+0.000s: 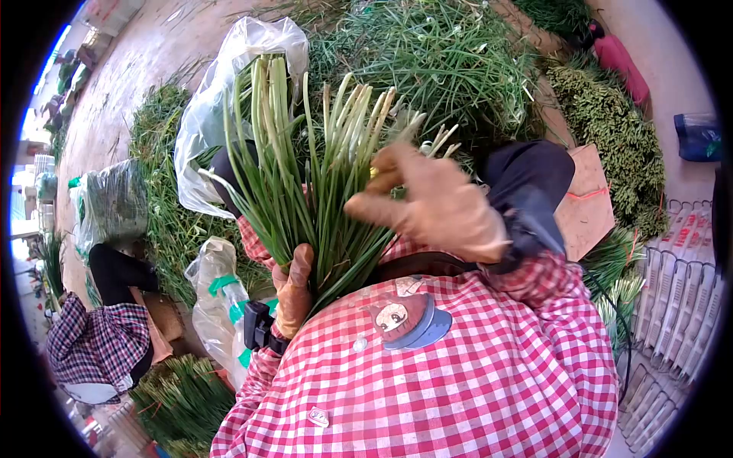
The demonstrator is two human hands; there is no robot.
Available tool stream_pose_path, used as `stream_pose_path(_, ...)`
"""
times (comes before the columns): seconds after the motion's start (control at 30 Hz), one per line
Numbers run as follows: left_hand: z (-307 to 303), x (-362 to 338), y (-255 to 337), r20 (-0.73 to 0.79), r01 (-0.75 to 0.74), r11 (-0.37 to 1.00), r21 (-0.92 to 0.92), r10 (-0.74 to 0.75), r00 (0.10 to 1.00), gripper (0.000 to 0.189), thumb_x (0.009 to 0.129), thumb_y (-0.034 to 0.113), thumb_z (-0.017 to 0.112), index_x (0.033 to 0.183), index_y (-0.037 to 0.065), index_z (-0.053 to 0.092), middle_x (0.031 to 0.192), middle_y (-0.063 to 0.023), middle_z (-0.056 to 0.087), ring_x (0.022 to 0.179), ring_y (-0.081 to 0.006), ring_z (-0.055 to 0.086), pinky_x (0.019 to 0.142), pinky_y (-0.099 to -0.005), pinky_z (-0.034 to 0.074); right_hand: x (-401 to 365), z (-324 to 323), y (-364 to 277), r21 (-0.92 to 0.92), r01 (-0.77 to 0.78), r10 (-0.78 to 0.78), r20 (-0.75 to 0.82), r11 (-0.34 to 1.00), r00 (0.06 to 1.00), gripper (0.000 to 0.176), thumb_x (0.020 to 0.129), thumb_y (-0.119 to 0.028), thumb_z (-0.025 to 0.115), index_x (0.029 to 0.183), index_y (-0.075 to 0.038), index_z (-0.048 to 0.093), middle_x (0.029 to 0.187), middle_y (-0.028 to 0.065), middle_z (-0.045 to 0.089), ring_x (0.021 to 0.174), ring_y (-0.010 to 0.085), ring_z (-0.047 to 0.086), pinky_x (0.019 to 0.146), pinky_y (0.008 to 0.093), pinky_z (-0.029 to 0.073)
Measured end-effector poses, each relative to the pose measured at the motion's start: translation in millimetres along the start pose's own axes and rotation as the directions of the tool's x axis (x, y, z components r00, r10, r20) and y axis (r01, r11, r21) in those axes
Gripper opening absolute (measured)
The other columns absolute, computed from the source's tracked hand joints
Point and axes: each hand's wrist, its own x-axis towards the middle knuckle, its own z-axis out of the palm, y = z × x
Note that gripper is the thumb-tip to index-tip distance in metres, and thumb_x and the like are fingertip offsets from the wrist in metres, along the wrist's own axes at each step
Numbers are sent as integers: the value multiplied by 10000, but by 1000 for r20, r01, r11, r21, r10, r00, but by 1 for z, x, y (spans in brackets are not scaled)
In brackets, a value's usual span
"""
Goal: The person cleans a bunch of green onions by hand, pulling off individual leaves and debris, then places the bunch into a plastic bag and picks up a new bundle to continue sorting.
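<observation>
Green stalks [305, 175], clenched in the left hand [294, 294], seem mid-sorting; the right hand [435, 202] pinches some tips, calling for a gentle pull.

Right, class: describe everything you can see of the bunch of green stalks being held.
The bunch of green stalks is made of long, thin stems, dark green low down and paler, yellowish at the cut tips. It stands roughly upright, fanning out toward the top. The gloved left hand has a closed grip on its base; the gloved right hand touches its upper stalks.
</observation>
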Motion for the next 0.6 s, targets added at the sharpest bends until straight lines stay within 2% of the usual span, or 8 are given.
stream_pose_path(0.07, -5, -2, -3, 27, -59, 997, -40, 60, 998, 415, 864, 242, 658, 1192, 12, 547, 1122, -92, 615, 941, -167, 616, 841, -329, 508, 11, 26, -9, -70, -83, 83, -4, 994, 997, 698, 749, -450, 722, 1192, 30, 475, 1023, 189, 636, 879, 316, 638, 816, 414, 511)
stream_pose_path(0.17, 8, -4, 0, 20, -148, 988, -44, 149, 989, 434, 874, 251, 642, 1217, 15, 521, 1129, -109, 608, 948, -181, 615, 848, -344, 512, 17, 38, -1, 5, -18, 18, -24, 1000, 1000, 584, 792, -359, 690, 1181, 21, 475, 959, 194, 636, 861, 304, 639, 800, 377, 494)
stream_pose_path(0.3, 17, 0, 5, 10, -123, 992, -25, 124, 992, 465, 894, 331, 598, 1221, 12, 508, 1127, -126, 610, 928, -195, 627, 820, -348, 528, 21, 28, 11, 81, 229, -214, -164, 970, 963, 281, 840, -190, 598, 1016, 28, 585, 902, 226, 639, 802, 374, 629, 689, 413, 523)
stream_pose_path(0.4, 11, 0, 7, 45, -22, 999, -46, 25, 999, 472, 899, 356, 584, 1217, 15, 510, 1119, -124, 615, 921, -199, 632, 807, -343, 533, 44, 5, 31, 74, 291, -253, -325, 954, 911, 162, 834, -97, 566, 963, -39, 643, 768, 113, 639, 651, 223, 608, 644, 339, 554)
stream_pose_path(0.43, 9, -1, 8, 57, 11, 998, -54, -8, 998, 473, 900, 361, 580, 1216, 16, 510, 1116, -124, 616, 919, -200, 633, 803, -342, 534, 62, -10, 48, -203, 450, -486, -505, 870, 713, 97, 842, -105, 616, 904, -38, 648, 770, 60, 655, 664, 129, 618, 598, 251, 541)
stream_pose_path(0.47, 8, -1, 9, 67, 44, 997, -63, -40, 997, 474, 901, 366, 576, 1216, 17, 511, 1113, -123, 618, 917, -200, 634, 800, -341, 535, 68, -30, 47, -219, 315, -381, -630, 923, 677, 117, 848, -124, 630, 924, -38, 654, 835, 65, 673, 755, 132, 644, 666, 249, 550)
stream_pose_path(0.53, 6, -2, 10, 82, 103, 991, -86, -96, 992, 477, 903, 377, 569, 1214, 19, 512, 1108, -122, 621, 914, -202, 637, 792, -338, 538, 96, -75, 72, -473, 95, -454, -742, 876, 494, 171, 861, -116, 620, 1000, -21, 645, 808, 62, 673, 748, 134, 652, 665, 233, 553)
stream_pose_path(0.6, 6, -1, 8, 56, 99, 993, -57, -96, 994, 501, 912, 415, 530, 1234, 32, 506, 1119, -111, 619, 945, -218, 628, 833, -364, 524, 81, -94, 37, -501, -330, -86, -641, 800, 763, 276, 889, -213, 595, 1104, -42, 614, 827, 86, 665, 728, 153, 642, 635, 236, 539)
